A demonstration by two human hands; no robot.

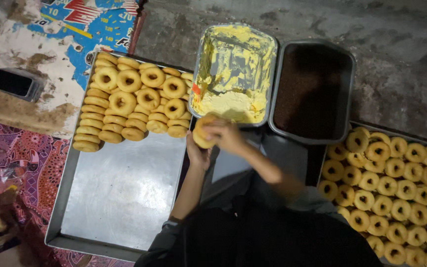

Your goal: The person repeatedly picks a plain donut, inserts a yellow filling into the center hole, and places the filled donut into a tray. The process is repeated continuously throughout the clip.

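Doughnut (202,132), soft, light, probably greasy and easily squashed, best taken by outer rim; clamped between left hand (198,153) and right hand (227,134), just before yellow cream tub (234,74), beside half-filled tray (124,198).

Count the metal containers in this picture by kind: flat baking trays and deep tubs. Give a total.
Trays: 2, the left tray part filled with doughnuts, and the right tray full of them.
Tubs: 2, the yellow cream tub and the dark sprinkles tub.
Total: 4
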